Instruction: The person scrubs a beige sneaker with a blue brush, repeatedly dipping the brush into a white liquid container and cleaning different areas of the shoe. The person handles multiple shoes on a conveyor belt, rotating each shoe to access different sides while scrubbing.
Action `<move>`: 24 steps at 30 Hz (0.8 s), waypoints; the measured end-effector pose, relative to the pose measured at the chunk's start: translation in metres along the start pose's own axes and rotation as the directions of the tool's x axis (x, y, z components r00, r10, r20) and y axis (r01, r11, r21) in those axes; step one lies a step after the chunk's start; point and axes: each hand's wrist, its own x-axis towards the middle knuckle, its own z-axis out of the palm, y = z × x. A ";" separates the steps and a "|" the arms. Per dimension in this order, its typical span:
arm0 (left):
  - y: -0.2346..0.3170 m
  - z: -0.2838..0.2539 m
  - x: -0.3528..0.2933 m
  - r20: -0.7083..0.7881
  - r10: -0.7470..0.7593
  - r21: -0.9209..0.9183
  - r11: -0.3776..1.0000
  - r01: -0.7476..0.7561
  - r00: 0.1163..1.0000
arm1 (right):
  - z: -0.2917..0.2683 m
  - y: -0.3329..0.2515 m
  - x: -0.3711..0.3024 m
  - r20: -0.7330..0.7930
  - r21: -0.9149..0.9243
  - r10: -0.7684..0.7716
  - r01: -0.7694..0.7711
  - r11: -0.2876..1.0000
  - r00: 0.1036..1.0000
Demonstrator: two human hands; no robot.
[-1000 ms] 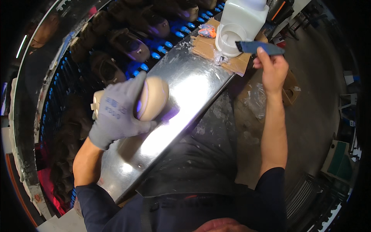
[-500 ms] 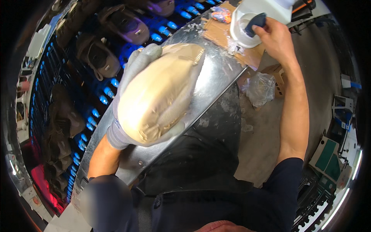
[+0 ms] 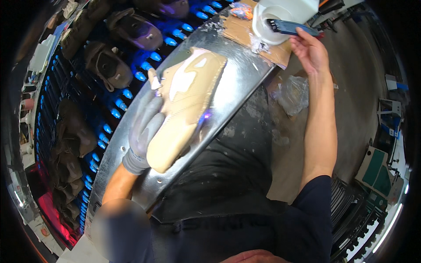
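Note:
A beige shoe upper (image 3: 180, 111) with white side panels lies over the metal bench, its side facing up and its toe end towards me. Wearing a grey glove, my left hand (image 3: 147, 122) grips it from the left; some fingers are hidden under it. My bare right hand (image 3: 312, 52) pinches the handle of a dark blue brush (image 3: 291, 28) at the far right. The brush's black bristles sit over the mouth of a white pot (image 3: 267, 37), whose contents I cannot make out.
The metal bench (image 3: 151, 103) runs diagonally, with stained cardboard (image 3: 239, 31) under the pot. Along its left side stand dark shoe uppers (image 3: 107, 65) and blue-tipped pegs (image 3: 127, 93). A clear plastic bag (image 3: 293, 94) lies below the bench's right edge.
The shoe upper has turned from its underside to its side, and my left hand has shifted to its left edge. The brush has swung from upright in the pot to nearly level.

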 end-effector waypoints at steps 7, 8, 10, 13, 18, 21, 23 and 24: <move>-0.021 0.011 -0.034 0.311 -0.574 -0.474 0.597 0.647 0.757 | -0.019 0.029 -0.027 0.095 0.212 0.026 -0.046 0.976 0.995; -0.010 0.010 -0.021 0.410 -0.574 -0.653 0.358 0.668 0.709 | -0.007 0.035 -0.039 0.110 0.169 0.014 -0.032 0.985 0.994; -0.009 0.009 -0.022 0.402 -0.607 -0.622 0.368 0.691 0.685 | 0.024 0.042 -0.077 0.210 0.240 -0.050 -0.002 0.971 0.976; -0.017 0.011 -0.041 0.400 -0.648 -0.550 0.396 0.735 0.648 | 0.064 0.073 -0.117 0.150 0.324 -0.006 -0.043 0.945 0.989; -0.015 0.014 -0.034 0.428 -0.627 -0.637 0.301 0.709 0.651 | 0.100 0.093 -0.151 -0.016 0.073 -0.181 0.181 0.981 0.983; -0.010 0.013 -0.030 0.424 -0.656 -0.634 0.278 0.721 0.625 | 0.095 0.084 -0.158 0.142 -0.105 -0.326 0.342 0.934 0.935; -0.005 0.012 -0.028 0.429 -0.681 -0.630 0.247 0.737 0.594 | 0.091 0.062 -0.150 0.108 -0.085 -0.205 0.214 0.973 0.973; -0.005 0.012 -0.026 0.423 -0.692 -0.607 0.263 0.750 0.585 | 0.087 0.062 -0.139 0.093 -0.087 -0.199 0.207 0.974 0.976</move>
